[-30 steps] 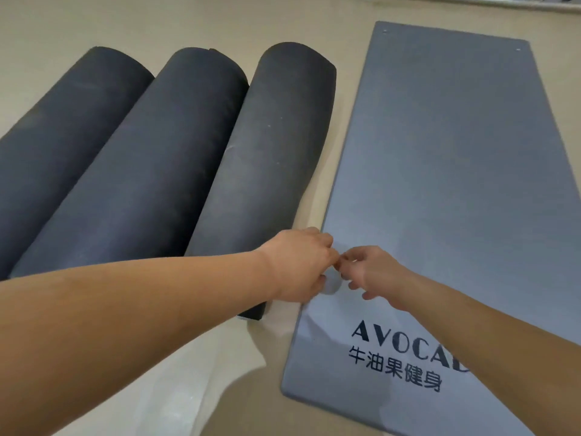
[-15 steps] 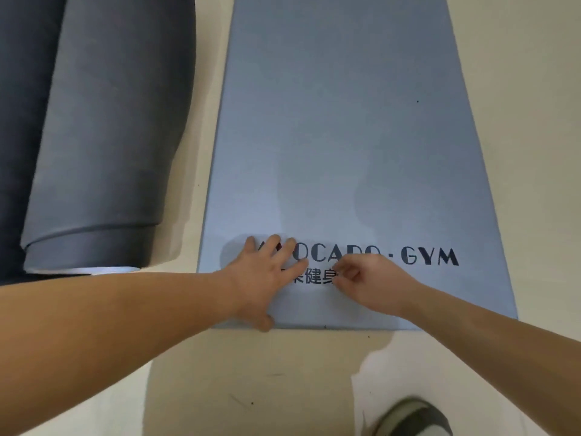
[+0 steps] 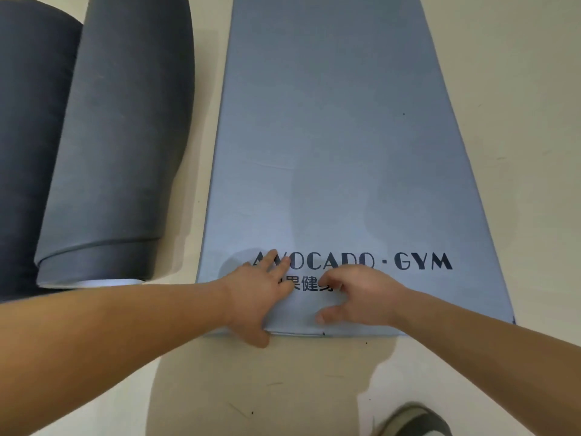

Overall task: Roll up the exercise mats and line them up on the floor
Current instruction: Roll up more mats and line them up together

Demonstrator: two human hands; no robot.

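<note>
**Both hands at the near end of the flat mat**

My left hand (image 3: 261, 297) lies spread and flat on the flat mat (image 3: 330, 136), fingers straight over the first letters of the AVOCADO · GYM print (image 3: 421, 261), thumb reaching past the near edge. My right hand (image 3: 361, 294) sits just beside it, fingers bent, thumb held apart with its tip on the mat; I cannot tell whether it pinches any of it. The grey-blue mat lies unrolled on the floor (image 3: 518, 89), running away from me. To its left, apart from it, a rolled mat (image 3: 122, 136) lies against a darker rolled mat (image 3: 28, 136). My shoe (image 3: 412, 420) shows at bottom right.
</note>
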